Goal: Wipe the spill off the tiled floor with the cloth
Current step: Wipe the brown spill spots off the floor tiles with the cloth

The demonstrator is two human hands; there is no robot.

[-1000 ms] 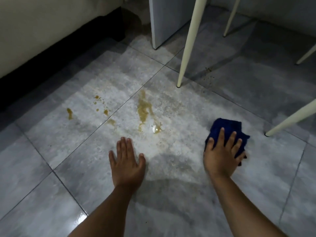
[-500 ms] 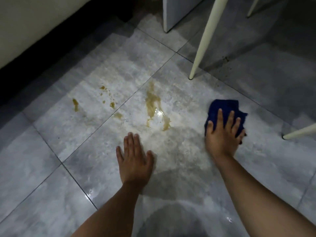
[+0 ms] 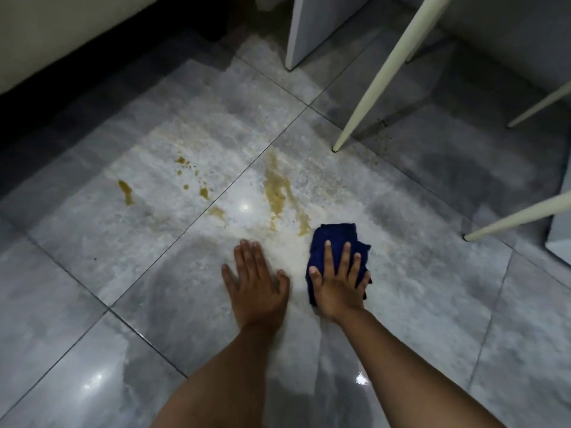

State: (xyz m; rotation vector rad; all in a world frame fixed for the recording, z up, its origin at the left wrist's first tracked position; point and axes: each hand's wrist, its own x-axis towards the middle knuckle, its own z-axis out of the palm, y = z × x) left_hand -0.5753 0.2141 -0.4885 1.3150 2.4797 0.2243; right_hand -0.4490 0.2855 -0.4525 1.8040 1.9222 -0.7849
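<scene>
- The right hand [image 3: 338,282] lies flat on the cloth [image 3: 336,237] and presses it to the floor [image 3: 432,288]. Its fingers are straight and spread apart, not curled around the fabric.
- The cloth is dark blue and crumpled. It sits on a grey tile, and its far edge is just beside the near end of the spill [image 3: 276,189].
- The spill is a yellow-brown streak that runs away from the person. It is on the same tile as the cloth.
- Smaller drops [image 3: 125,191] of the same colour lie to the left, on the next tile across the grout line.
- The left hand [image 3: 256,285] rests palm down on the bare floor, fingers straight and close together. It holds nothing and is just beside the right hand, not touching it.
- A pale chair leg [image 3: 384,75] stands beyond the spill, and two more legs [image 3: 519,217] show at the right.
- The floor around the spill looks wet and shiny.
</scene>
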